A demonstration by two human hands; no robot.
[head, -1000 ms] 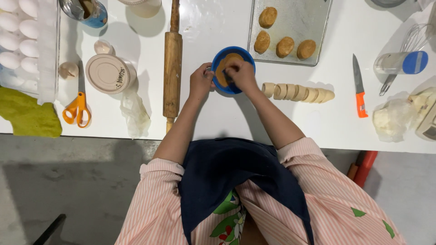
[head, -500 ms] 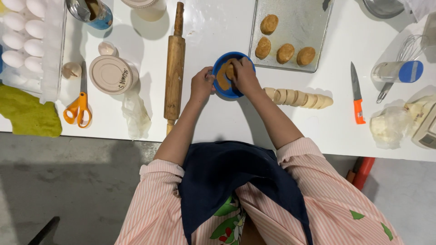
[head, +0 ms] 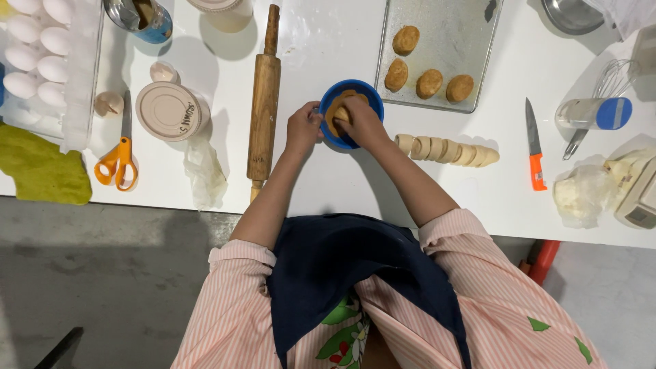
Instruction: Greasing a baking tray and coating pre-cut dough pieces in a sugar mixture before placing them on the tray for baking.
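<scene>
White surface (head: 342, 184) runs across in front of you. Your left hand (head: 303, 128) grips the near-left rim of the blue bowl (head: 372, 102), fingers curled against it. Your right hand (head: 362, 123) reaches into the bowl, fingers closed on a dough piece (head: 341, 114) coated in brown crumbs. Just right of that hand lies a row of sliced dough rounds (head: 447, 149); beyond it, a metal tray (head: 451, 41) carries four coated pieces (head: 429, 83). A rolling pin (head: 264, 109) lies left of your left hand.
</scene>
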